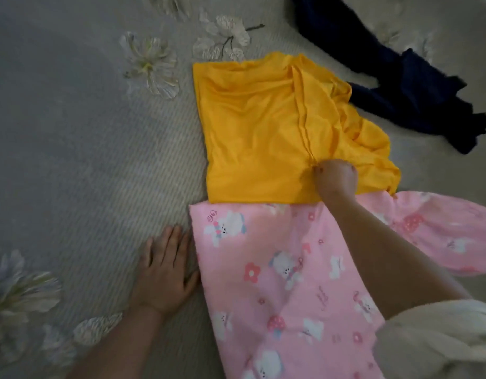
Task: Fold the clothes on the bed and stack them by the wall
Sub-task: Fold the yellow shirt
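Yellow garment partly folded on bedspread, seam edge pinched in right hand, grip closed tight on the cloth. Left hand flat on bedspread, fingers straight, grip wide, just beside pink printed garment. Pink garment touching yellow garment's near edge. Dark navy garment crumpled beyond, at upper right.

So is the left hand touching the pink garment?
Apart. The head view shows the left hand flat on the bedspread, grey cover visible before the pink printed garment.
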